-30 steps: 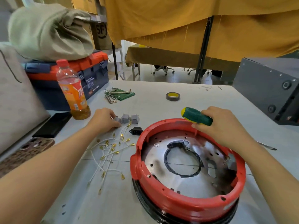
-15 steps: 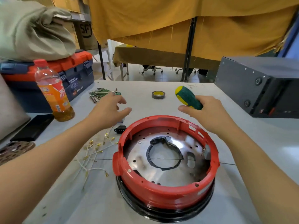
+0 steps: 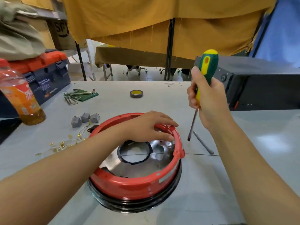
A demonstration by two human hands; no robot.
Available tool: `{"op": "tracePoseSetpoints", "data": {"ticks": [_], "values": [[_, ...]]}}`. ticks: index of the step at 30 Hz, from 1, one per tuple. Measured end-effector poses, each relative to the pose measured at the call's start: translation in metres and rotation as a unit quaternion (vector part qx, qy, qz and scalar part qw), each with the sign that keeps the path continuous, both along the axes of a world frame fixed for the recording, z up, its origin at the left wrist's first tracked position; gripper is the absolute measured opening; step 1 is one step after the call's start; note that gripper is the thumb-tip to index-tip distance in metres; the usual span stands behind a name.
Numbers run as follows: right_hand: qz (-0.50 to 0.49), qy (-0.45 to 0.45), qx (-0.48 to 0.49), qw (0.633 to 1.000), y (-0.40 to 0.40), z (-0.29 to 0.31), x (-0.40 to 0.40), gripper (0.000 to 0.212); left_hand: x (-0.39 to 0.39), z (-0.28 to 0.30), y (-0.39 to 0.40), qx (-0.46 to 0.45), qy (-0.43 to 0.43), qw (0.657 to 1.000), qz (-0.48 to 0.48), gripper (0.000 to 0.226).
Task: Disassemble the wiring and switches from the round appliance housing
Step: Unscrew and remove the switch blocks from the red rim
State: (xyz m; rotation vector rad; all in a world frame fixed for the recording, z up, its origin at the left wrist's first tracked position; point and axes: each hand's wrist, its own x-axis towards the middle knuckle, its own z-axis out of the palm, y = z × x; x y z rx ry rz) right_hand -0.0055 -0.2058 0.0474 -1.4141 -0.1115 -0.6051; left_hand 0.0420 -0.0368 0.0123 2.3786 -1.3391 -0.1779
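The red round housing is set on the table. Its far rim is touched by the left hand, fingers spread. A screwdriver is gripped upright by the right hand, beside the housing.

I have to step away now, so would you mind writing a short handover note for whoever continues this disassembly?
Left hand: reaches across the red housing, fingers on its far right rim.
Right hand: grips the green-and-yellow screwdriver, tip down beside the housing, off the work.
Already out, on the table left of the housing: three grey switch blocks, a black socket, loose white wires with brass terminals.
Left: a black ring on the metal plate and small fittings by the right inner wall; check there for remaining fasteners.
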Motion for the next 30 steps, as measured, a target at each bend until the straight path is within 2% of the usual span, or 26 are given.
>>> {"op": "tracePoseSetpoints", "data": {"ticks": [4, 8, 15, 21, 30], "values": [[0.03, -0.021, 0.027, 0.999, -0.005, 0.003, -0.001, 0.021, 0.006, -0.002, -0.002, 0.014, 0.004, 0.999, 0.032, 0.044], [-0.011, -0.065, 0.015, 0.998, -0.003, 0.006, 0.004, 0.019, 0.015, -0.002, -0.006, 0.02, -0.002, 0.997, 0.077, 0.044], [-0.048, -0.132, 0.087, 0.986, 0.001, 0.013, 0.015, 0.021, 0.019, -0.008, -0.005, 0.014, -0.032, 0.994, 0.099, 0.043], [-0.068, -0.134, 0.075, 0.986, 0.006, 0.007, 0.014, 0.014, 0.019, -0.014, -0.005, -0.004, -0.033, 0.994, 0.107, 0.042], [-0.064, -0.132, 0.053, 0.988, 0.005, 0.009, 0.015, 0.018, 0.019, -0.014, -0.005, -0.009, -0.028, 0.994, 0.105, 0.041]]}}
